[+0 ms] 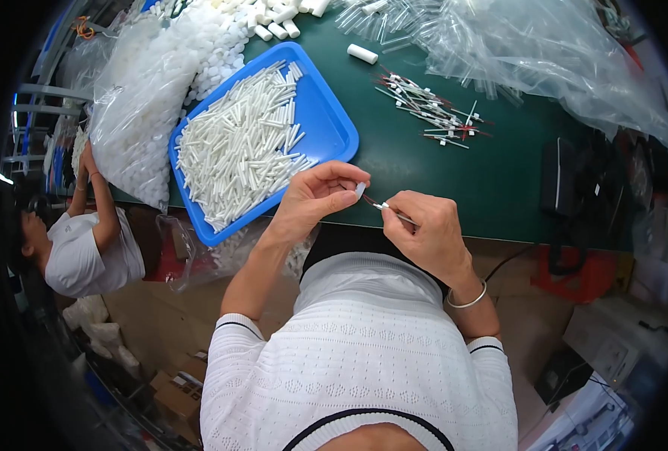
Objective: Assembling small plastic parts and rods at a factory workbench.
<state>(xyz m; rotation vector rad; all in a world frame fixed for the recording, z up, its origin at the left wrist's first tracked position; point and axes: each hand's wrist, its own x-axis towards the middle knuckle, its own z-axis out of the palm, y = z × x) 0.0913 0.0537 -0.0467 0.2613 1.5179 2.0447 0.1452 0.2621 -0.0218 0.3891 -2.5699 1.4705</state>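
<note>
Close to the table's near edge, my left hand [315, 197] pinches a small white plastic piece [360, 189] between thumb and fingertips. My right hand [424, 225] is closed on a thin wired rod [403, 217] with a white connector, and reddish wire runs from it toward the white piece. Its far end is hidden by my fingers. Beyond my hands lies a loose pile of similar wired rods [432, 111] with white connectors and red wires. Left of them, a blue tray [326, 124] holds many short white sticks [236, 143].
A clear bag of small white pieces [142, 113] stands left of the tray. White cylinders [278, 30] lie at the back, one apart [362, 53]. Clear tubes and plastic bags [529, 52] cover the back right. A black device [563, 177] sits at right. Another person [93, 240] works at far left.
</note>
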